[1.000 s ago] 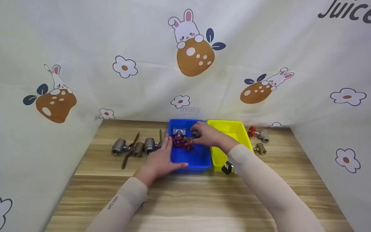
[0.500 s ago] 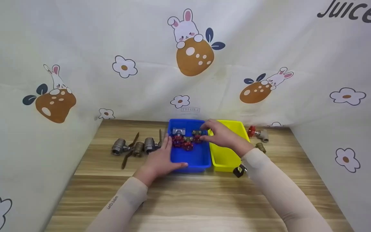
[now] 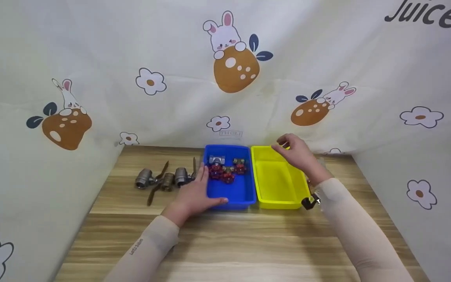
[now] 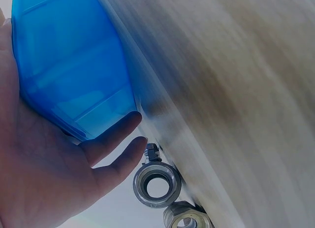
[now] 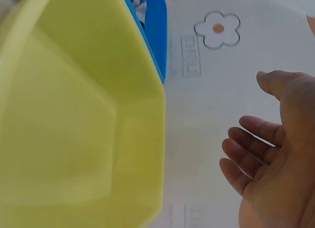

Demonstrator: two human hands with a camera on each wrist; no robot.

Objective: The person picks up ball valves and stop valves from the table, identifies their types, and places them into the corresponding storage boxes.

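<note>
My left hand (image 3: 192, 197) lies along the left side of the blue bin (image 3: 231, 194), its fingers straight against the wall and the thumb at the front rim. Inside that bin sit several valves with red round handles, one of them a red-handled valve (image 3: 240, 166) at the back right. Over the back right part of the yellow bin (image 3: 278, 205) hovers my right hand (image 3: 298, 154), fingers loosely bent and holding nothing. In the right wrist view the palm (image 5: 290, 154) is bare beside the yellow bin.
Left of the blue bin lie a grey ball valve (image 3: 144, 178), a brass-coloured valve (image 3: 167, 181) and another grey ball valve (image 3: 182, 176), with brown levers. A black-handled piece (image 3: 309, 203) lies by the yellow bin's front right corner. A printed cloth (image 3: 186, 105) walls the table.
My right hand has let go of a red-handled valve in the blue bin and moved right, over the yellow bin. My left hand has stayed at the blue bin.
</note>
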